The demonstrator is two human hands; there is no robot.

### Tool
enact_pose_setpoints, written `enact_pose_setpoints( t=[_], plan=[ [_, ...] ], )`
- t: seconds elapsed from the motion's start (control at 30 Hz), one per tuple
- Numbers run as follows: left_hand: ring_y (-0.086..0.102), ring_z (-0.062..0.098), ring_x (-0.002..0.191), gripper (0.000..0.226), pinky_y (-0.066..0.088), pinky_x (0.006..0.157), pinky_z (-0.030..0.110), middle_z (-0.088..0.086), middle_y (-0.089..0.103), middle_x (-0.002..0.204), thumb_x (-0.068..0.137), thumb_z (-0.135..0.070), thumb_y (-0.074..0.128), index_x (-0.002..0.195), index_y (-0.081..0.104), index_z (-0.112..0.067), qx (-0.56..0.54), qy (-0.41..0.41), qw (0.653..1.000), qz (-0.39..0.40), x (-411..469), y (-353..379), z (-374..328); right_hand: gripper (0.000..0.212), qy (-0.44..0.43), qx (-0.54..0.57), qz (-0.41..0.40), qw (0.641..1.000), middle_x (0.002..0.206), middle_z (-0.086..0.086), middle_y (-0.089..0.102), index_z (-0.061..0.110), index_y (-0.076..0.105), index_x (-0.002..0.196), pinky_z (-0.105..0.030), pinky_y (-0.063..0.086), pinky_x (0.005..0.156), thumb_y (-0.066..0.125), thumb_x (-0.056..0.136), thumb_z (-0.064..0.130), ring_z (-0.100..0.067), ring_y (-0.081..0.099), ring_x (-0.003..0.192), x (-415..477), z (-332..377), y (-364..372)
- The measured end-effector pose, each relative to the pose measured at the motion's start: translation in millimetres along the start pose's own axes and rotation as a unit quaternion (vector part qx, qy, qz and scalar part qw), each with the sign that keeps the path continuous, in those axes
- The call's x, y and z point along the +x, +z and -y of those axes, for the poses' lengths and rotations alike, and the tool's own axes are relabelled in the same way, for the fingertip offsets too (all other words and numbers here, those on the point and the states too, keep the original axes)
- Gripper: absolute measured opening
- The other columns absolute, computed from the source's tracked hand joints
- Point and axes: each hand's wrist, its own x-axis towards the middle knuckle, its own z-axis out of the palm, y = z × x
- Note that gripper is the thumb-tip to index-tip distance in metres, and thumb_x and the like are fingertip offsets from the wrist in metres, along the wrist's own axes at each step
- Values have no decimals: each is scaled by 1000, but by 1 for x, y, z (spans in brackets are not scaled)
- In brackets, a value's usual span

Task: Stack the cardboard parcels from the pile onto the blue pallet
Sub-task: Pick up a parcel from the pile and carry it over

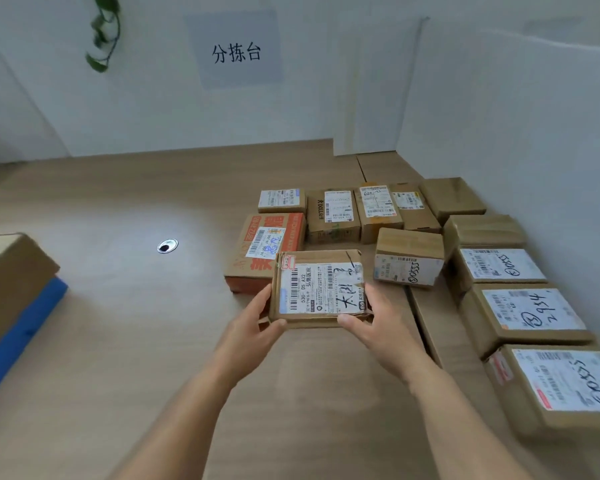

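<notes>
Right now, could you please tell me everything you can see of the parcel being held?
The parcel is a flat brown cardboard box with creased edges. A white label with barcodes, print and black handwriting covers most of its top. It is held label up in front of the orange-printed box; the left hand grips its left edge, the right hand its right.

Centre: held parcel [321, 289] between left hand [253, 327] and right hand [374, 323] — pile [378, 213] behind it and along the right; pallet [25, 327] far left, stacked parcel [11, 282] on top.
</notes>
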Motion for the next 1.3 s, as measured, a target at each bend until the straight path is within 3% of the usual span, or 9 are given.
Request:
enact_pose_setpoints(
  t=[0.27, 0.5, 0.63, 0.8, 0.97, 1.07, 1.17, 1.23, 1.3],
  plan=[
    [55, -6, 110, 56, 44, 88, 7, -22, 61, 118, 89, -3, 56, 132, 45, -38, -31, -1, 997, -65, -58, -30, 14, 55, -52, 6, 18, 998, 120, 10, 51, 25, 44, 136, -21, 38, 92, 67, 86, 30, -8, 49, 111, -32, 24, 32],
    [56, -7, 108, 56, 42, 83, 4, -19, 62, 117, 90, 2, 54, 124, 45, -41, -54, 4, 993, -109, -102, -73, 28, 61, -114, -7, 24, 993, 128, 7, 50, 23, 42, 139, -19, 36, 94, 69, 84, 29, -6, 47, 112, -52, 65, 68],
    [55, -10, 107, 58, 44, 84, 5, -24, 61, 114, 91, 0, 53, 119, 43, -49, -54, 12, 990, -133, -135, -108, 40, 60, -142, -9, 28, 989, 119, 11, 48, 23, 43, 138, -14, 32, 89, 69, 84, 27, -4, 47, 109, -69, 96, 100],
    [54, -15, 103, 57, 40, 77, -1, -31, 60, 110, 91, -5, 54, 125, 40, -49, -46, 7, 985, -169, -187, -162, 68, 60, -165, -11, 42, 985, 124, 5, 55, 24, 47, 136, -25, 40, 98, 71, 81, 30, -11, 51, 115, -98, 137, 156],
    [53, -13, 107, 58, 43, 86, 7, -29, 58, 116, 92, -9, 55, 135, 37, -43, -57, -4, 979, -196, -238, -216, 104, 56, -202, -17, 58, 977, 120, 8, 57, 23, 49, 134, -23, 40, 95, 71, 82, 28, -10, 52, 113, -126, 181, 217],
    [55, -9, 107, 56, 44, 90, 15, -31, 58, 114, 91, -13, 56, 131, 38, -47, -51, -7, 974, -220, -265, -247, 126, 55, -211, -18, 71, 975, 119, 7, 57, 22, 49, 134, -20, 39, 93, 70, 83, 28, -9, 52, 111, -142, 204, 254],
    [54, -12, 106, 54, 42, 91, 14, -32, 57, 113, 90, -13, 58, 124, 39, -51, -45, -13, 969, -243, -288, -276, 148, 55, -219, -13, 79, 973, 117, 11, 55, 24, 48, 135, -15, 39, 89, 69, 84, 27, -7, 51, 109, -157, 223, 289],
    [54, -8, 109, 55, 41, 95, 17, -27, 58, 116, 90, -12, 59, 130, 40, -44, -44, -20, 966, -254, -301, -294, 164, 54, -222, -9, 80, 972, 113, 14, 53, 24, 47, 135, -8, 36, 82, 68, 85, 27, -5, 50, 107, -166, 235, 311],
    [53, 0, 115, 56, 40, 100, 22, -19, 58, 123, 90, -12, 60, 137, 41, -34, -48, -26, 964, -261, -313, -310, 177, 55, -224, 0, 79, 971, 115, 13, 54, 25, 47, 136, -10, 37, 83, 67, 85, 28, -6, 51, 109, -174, 243, 331]
  ],
)
